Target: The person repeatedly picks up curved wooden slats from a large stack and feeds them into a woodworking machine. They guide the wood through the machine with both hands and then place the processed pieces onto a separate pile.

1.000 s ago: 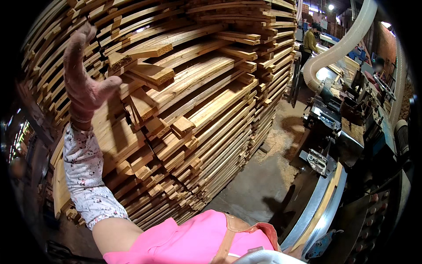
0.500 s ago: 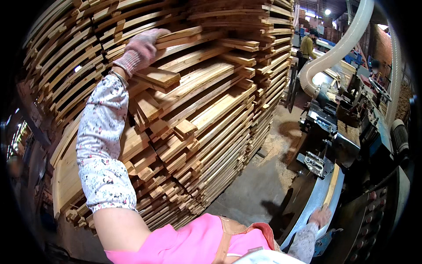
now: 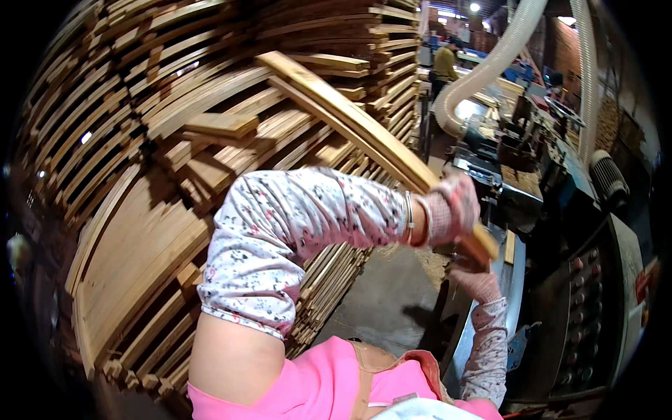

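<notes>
- Step: two wooden boards held slanting, near end over surface's left edge.
- Left grip wrapped round boards; right grip at near end, closure unclear.
- Next likely needs steady two-handed support.

No lettering or numbers can be read.

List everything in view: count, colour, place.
Held boards: two, pale brown, across centre
Stacked boards: uncountable, brown, left and centre
Metal bed: one, silvery, right
Wood strip: one, pale, on the metal bed
Machinery: count unclear, dark, right
Ribbed hoses: two, whitish, upper right
Button panel: one, dark, lower right
Co-worker: one, olive top, background
Floor: one, grey, lower centre
Garment: one, pink, lower edge
Floral sleeves: two, white, on forearms
Left hand: one, pinkish glove, gripping the held boards
Right hand: one, pinkish glove, at their near end
</notes>
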`<state>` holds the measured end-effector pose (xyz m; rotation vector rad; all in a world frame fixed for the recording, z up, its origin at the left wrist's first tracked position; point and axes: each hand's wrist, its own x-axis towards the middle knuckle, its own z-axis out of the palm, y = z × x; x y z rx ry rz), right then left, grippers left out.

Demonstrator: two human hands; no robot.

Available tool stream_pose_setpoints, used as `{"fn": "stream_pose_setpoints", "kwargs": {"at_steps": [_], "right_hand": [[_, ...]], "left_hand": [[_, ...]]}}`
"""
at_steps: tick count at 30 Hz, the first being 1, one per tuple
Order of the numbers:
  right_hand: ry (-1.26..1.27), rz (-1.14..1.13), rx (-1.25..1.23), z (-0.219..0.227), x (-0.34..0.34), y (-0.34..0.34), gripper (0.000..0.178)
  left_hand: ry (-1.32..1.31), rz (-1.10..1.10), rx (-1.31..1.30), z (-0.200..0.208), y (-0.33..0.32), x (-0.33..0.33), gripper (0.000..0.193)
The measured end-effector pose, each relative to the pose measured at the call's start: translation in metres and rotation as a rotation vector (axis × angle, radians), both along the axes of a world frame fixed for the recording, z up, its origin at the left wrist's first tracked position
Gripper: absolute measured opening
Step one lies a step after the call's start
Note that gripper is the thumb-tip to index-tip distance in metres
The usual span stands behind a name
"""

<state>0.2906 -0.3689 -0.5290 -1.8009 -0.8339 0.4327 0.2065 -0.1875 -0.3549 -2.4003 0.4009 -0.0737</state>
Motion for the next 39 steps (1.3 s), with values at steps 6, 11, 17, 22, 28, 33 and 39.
{"fn": "stream_pose_setpoints", "kwargs": {"at_steps": [6, 11, 17, 22, 28, 33, 39], "right_hand": [[0.186, -0.167, -0.309, -0.058, -0.005, -0.083, 0.074], [-0.010, -0.121, 0.165, 0.007, -0.102, -0.031, 0.105], [-0.263, -0.667, -0.111, -0.109, -0.127, -0.104, 0.088], [-0.174, -1.065, -0.774, -0.167, -0.209, -0.206, 0.068], [-0.153, -1.081, -0.806, -0.166, -0.085, -0.163, 0.056], [-0.169, -1.222, -0.884, -0.201, 0.094, -0.107, 0.084], [-0.290, -0.848, -0.744, -0.157, 0.077, -0.138, 0.044]], "left_hand": [[-0.137, -0.497, 0.071, -0.092, -0.031, 0.008, 0.025], [0.485, -0.318, 0.201, -0.118, -0.078, 0.011, 0.032], [0.206, -0.655, -0.162, -0.138, -0.095, 0.018, 0.051], [-0.021, -0.426, -0.882, -0.104, -0.024, 0.017, 0.064], [-0.522, -0.005, -1.561, -0.124, 0.111, 0.015, 0.062], [-0.769, -0.078, -2.318, -0.077, 0.201, 0.033, 0.069], [-1.202, -0.131, -2.653, 0.012, 0.191, 0.020, 0.062]]}}
